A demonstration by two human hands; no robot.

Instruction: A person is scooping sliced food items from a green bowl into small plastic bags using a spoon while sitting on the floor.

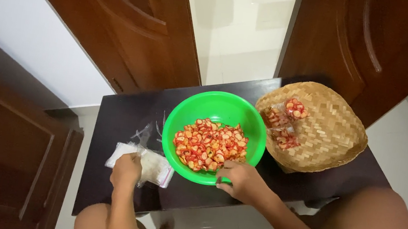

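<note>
Fingers of the right hand [240, 181] curl into red-and-white snacks in a green bowl [182, 113]; the left hand [127, 169] pinches clear bags [154, 167] on the dark surface [121, 112]. Three filled packets [284, 123] lie in the woven tray [330, 133]; most snacks remain unpacked.

A woven bamboo tray [322, 134] holding three small filled snack packets [284, 123] sat at two o'clock on the dark table [120, 117], with brown wooden doors [138, 15] standing at twelve o'clock.
</note>
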